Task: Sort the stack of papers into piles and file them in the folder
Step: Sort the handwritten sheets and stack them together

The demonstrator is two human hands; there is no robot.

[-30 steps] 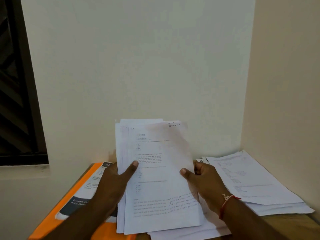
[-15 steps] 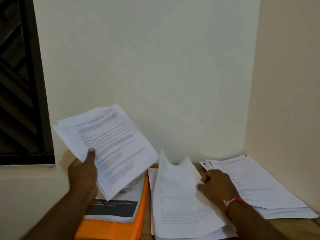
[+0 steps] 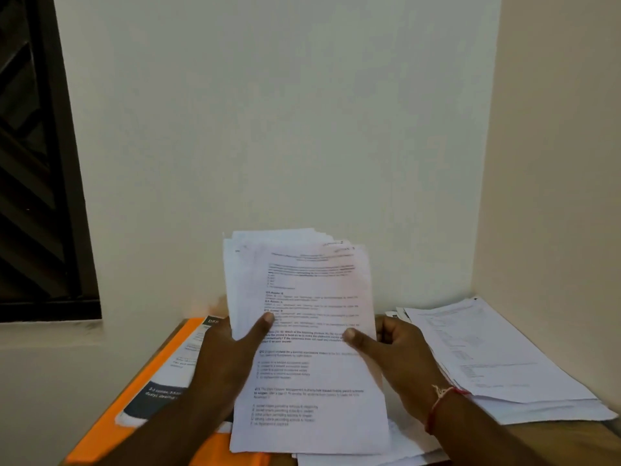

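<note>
I hold a stack of printed white papers [image 3: 309,331] upright in front of me over the table. My left hand [image 3: 232,351] grips its left edge, thumb across the front sheet. My right hand [image 3: 396,354] grips the right edge, thumb on the front and fingers curled behind. An orange folder [image 3: 111,442] lies flat at the left with a printed booklet [image 3: 174,375] on top of it. A pile of papers [image 3: 497,364] lies flat at the right. More loose sheets [image 3: 396,445] lie on the table under the held stack.
The wooden table [image 3: 571,438] sits in a corner, with a white wall behind and a cream wall close on the right. A dark window frame [image 3: 43,196] is at the left above a sill.
Half a second ago my left hand held the stack out to the left while my right hand laid a sheet on the middle pile. Now both hands hold the stack together at the centre.
</note>
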